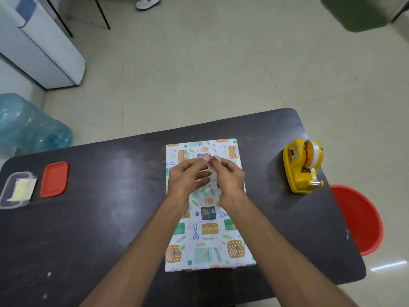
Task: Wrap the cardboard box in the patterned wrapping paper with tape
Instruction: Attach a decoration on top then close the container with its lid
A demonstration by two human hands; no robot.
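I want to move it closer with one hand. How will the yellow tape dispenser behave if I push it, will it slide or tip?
The yellow tape dispenser looks chunky with a broad flat base, so it probably slides rather than tips. The dark table looks smooth, which favours sliding. Push low; the roll sits high.

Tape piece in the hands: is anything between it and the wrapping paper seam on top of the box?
Nothing visible. Both hands, left and right, pinch the clear strip of tape directly above the box wrapped in gift-patterned white paper, whose top is bare apart from the hands themselves.
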